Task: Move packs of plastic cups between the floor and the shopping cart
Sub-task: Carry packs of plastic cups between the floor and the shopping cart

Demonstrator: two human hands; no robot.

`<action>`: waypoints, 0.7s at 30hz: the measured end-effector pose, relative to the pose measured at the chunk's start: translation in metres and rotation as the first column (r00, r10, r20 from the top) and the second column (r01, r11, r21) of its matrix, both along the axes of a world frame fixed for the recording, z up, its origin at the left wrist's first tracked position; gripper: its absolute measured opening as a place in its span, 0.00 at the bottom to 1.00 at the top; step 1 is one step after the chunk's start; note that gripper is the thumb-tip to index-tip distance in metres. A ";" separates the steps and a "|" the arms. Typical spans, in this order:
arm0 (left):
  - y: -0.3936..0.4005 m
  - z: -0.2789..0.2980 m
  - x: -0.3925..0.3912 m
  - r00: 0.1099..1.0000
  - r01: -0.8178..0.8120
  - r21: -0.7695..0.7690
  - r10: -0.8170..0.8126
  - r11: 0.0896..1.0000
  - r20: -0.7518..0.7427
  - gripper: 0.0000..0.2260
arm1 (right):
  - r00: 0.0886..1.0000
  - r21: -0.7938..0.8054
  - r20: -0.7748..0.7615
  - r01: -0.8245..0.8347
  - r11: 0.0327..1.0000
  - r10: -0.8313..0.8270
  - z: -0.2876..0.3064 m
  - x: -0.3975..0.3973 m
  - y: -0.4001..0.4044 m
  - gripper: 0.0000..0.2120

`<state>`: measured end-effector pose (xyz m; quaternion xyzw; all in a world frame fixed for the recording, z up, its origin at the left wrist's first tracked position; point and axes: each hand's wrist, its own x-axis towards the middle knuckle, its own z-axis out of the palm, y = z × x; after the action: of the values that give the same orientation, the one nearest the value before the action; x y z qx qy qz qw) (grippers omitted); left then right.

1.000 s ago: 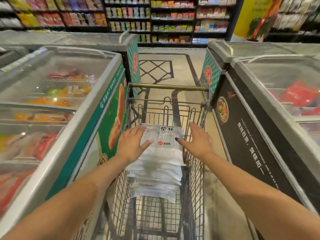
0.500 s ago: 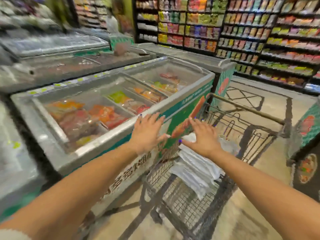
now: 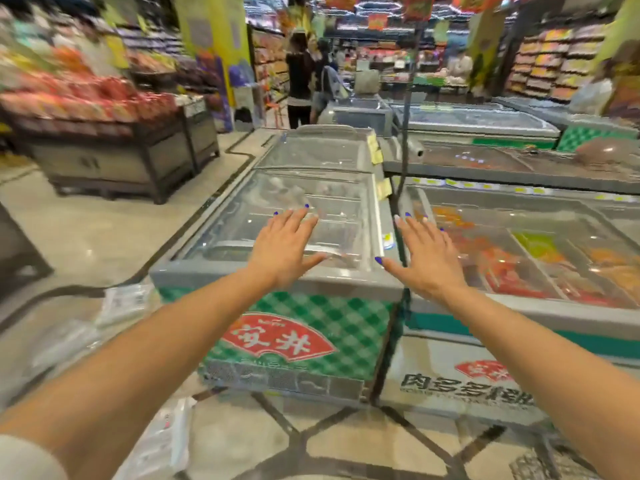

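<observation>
Clear plastic packs of cups lie on the tiled floor [image 3: 346,441] below and to the left of the left hand [image 3: 282,249]: one pack [image 3: 162,441] under the left forearm near the bottom edge, a blurred one [image 3: 59,344] further left, and another pack [image 3: 126,301] beside the corner of the chest freezer [image 3: 311,237]. Neither hand touches any of them. Both arms reach forward, palms down. The left hand is spread flat with straight fingers over the freezer's glass lid and holds nothing; whether it touches the glass I cannot tell. The right hand [image 3: 422,258] is likewise spread wide and empty, hovering over the gap between that freezer and a second freezer [image 3: 536,271] to its right, which shows orange and green packets under its lid. The front of the first freezer, under the hands, is green check with a red fan-shaped label [image 3: 277,337]. Beyond the left hand stands a dark display bin [image 3: 114,147] heaped with red goods. Past the fingertips, further freezers [image 3: 478,121] run back, and people [image 3: 299,84] stand in the aisle, blurred.
</observation>
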<state>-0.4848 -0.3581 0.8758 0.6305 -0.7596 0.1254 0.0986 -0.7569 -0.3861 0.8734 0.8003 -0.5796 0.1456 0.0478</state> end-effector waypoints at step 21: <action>0.177 -0.099 0.466 0.847 -0.528 0.237 0.527 0.815 0.071 0.40 | 0.832 0.181 0.030 -0.549 0.816 0.554 -0.112 0.501 0.057 0.42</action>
<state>-0.0190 -0.1812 0.7764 0.8233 -0.5648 0.0528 -0.0203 -0.2564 -0.3288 0.7618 0.9364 -0.3333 0.0898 -0.0626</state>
